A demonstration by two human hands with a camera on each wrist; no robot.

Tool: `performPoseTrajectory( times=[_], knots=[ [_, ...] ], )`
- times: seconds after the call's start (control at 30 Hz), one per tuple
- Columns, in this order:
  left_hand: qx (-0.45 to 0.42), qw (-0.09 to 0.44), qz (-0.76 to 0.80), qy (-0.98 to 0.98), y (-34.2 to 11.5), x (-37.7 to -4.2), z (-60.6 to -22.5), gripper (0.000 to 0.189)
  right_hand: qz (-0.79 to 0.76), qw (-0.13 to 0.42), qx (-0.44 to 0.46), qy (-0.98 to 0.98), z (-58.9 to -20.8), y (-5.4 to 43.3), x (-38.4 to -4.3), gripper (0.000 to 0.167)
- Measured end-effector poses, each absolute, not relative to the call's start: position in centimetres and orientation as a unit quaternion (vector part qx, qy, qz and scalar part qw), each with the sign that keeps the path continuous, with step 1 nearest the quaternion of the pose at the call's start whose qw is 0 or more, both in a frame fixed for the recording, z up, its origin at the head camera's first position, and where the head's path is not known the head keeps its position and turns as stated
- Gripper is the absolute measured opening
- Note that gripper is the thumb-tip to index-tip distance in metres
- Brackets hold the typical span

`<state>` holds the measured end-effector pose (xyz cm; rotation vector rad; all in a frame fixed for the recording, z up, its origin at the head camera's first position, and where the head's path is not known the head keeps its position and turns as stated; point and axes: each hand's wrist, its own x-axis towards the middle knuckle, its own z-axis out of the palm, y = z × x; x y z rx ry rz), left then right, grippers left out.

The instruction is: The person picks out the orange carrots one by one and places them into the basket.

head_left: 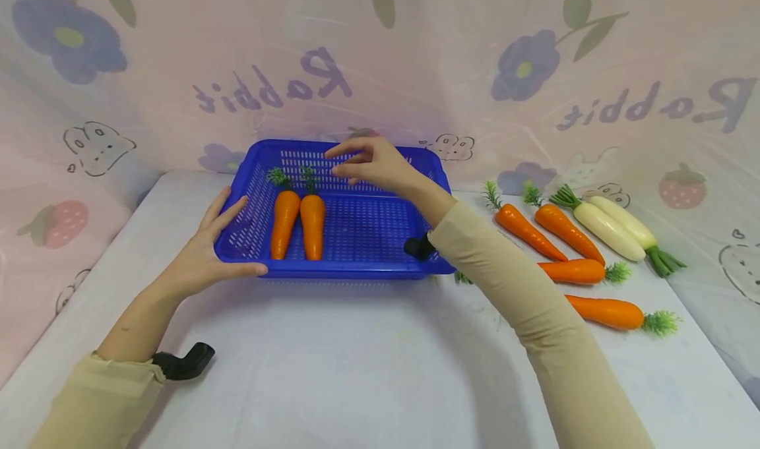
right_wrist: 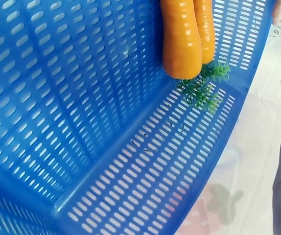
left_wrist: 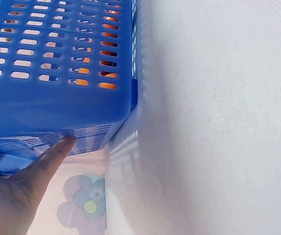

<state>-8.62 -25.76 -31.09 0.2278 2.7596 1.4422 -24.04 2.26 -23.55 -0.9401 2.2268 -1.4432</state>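
A blue plastic basket [head_left: 356, 269] with slotted walls stands on the table. Two orange carrots [head_left: 285, 225] with green tops lie side by side in its left part; the right wrist view shows the same carrots [right_wrist: 182, 44] from close up. My left hand [head_left: 202, 254] spans the basket's front left corner, thumb along the front rim and straight fingers at the outside of the left wall. In the left wrist view a finger of that hand [left_wrist: 42, 171] touches the wall. Above the basket's back part is my right hand [head_left: 377, 165], fingers loosely bent, holding nothing.
Right of the basket lie several carrots [head_left: 528, 230], some partly behind the right sleeve. Two white radishes [head_left: 611, 231] with green tops lie at the far right. A patterned curtain [head_left: 404, 73] hangs behind the white table [head_left: 332, 370].
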Motion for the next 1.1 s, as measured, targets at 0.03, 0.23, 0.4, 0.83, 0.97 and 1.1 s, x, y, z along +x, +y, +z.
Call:
performPoseTrajectory(
  times=[0.03,0.23,0.4,0.83,0.97,1.1],
  knots=[
    [0.074,0.009,0.462,0.884,-25.8,-8.6,-31.1,0.108,-0.505,0.16,-0.329,0.782,-23.5,2.4,-24.0,0.032],
    [0.075,0.005,0.46,0.884,-25.8,-8.6,-31.1,0.108,-0.508,0.15,-0.332,0.78,-22.8,3.7,-23.8,0.033],
    [0.075,0.003,0.457,0.886,-25.8,-8.5,-31.1,0.108,-0.513,0.136,-0.323,0.784,-22.1,5.0,-23.8,0.033],
    [0.074,0.011,0.448,0.891,-25.9,-8.6,-31.3,0.109,-0.497,0.108,-0.305,0.805,-21.2,8.4,-23.5,0.033],
    [0.076,0.008,0.448,0.891,-25.9,-8.7,-31.4,0.109,-0.496,0.104,-0.299,0.809,-21.1,9.2,-23.6,0.034],
    [0.074,0.01,0.449,0.89,-26.0,-8.7,-31.4,0.109,-0.492,0.096,-0.285,0.817,-21.0,10.0,-23.6,0.035]
  ],
)
